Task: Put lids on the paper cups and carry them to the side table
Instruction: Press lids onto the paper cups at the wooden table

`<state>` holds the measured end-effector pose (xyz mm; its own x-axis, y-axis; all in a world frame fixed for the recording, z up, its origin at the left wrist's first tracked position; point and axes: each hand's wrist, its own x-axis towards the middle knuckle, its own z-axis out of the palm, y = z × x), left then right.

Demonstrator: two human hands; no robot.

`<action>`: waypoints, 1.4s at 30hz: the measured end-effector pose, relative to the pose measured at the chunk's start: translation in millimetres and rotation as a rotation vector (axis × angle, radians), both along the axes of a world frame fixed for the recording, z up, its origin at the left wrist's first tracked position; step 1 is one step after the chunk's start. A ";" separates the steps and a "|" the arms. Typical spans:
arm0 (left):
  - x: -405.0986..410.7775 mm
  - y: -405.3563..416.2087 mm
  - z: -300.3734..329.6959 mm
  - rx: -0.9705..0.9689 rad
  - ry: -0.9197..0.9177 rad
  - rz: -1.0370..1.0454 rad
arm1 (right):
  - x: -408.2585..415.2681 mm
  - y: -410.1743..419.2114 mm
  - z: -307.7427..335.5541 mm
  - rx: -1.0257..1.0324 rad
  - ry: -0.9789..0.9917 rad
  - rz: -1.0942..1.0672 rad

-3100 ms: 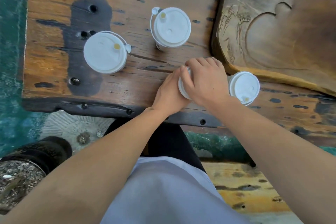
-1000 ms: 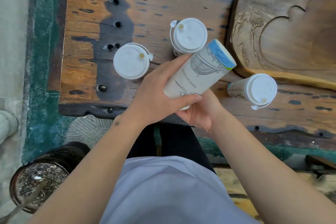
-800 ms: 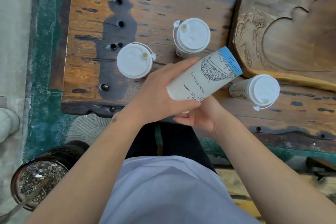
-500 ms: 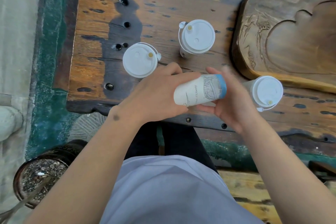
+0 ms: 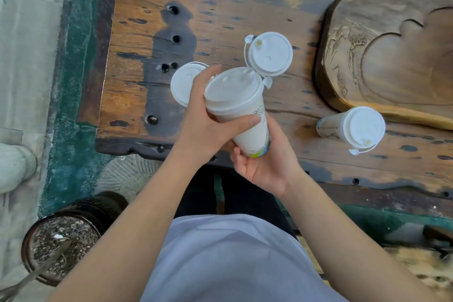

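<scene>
Here the left hand (image 5: 206, 115) wraps the cup (image 5: 241, 108) below its lid, the right hand (image 5: 267, 164) cupping the base, ready to carry.

Worn wood table (image 5: 220, 19), orange-brown w/ dark stains, bolt holes, dark front edge. Carved wood tray (image 5: 392, 51) on its right side, scalloped hollow in the middle. Floor: teal carpet (image 5: 71, 105) along table's left, pale stone slabs (image 5: 27, 56) further left. Dark round pot (image 5: 63, 235) w/ gravelly fill at lower left. Soft, even light.
</scene>
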<state>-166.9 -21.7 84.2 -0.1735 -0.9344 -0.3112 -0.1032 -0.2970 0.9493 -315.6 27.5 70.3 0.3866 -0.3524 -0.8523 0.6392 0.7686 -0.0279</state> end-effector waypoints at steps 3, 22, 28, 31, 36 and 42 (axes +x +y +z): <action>18.1 4.2 5.1 -0.092 -0.027 0.125 | 14.5 -9.7 9.4 -0.127 0.280 0.320; 106.9 20.1 -54.1 -0.111 -0.435 0.577 | 59.8 -70.7 -72.9 -1.146 1.165 0.736; 112.8 17.8 -72.5 -0.139 -0.435 0.459 | 78.5 -82.0 -71.5 -1.076 1.168 0.722; 114.1 13.2 -77.1 -0.085 -0.403 0.477 | 87.5 -83.5 -76.6 -1.038 1.173 0.653; 120.9 2.2 -79.1 0.012 -0.320 0.483 | 93.7 -87.6 -82.9 -0.946 1.179 0.601; 138.6 -19.4 -64.6 0.258 0.111 0.643 | 88.3 -100.8 -55.6 -0.885 1.041 0.527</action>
<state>-28.4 -41.1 19.6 0.3456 -0.7610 -0.5490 0.2619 -0.4836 0.8352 -227.3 -73.3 14.7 -0.0082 -0.9138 -0.4060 -0.3079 0.3886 -0.8685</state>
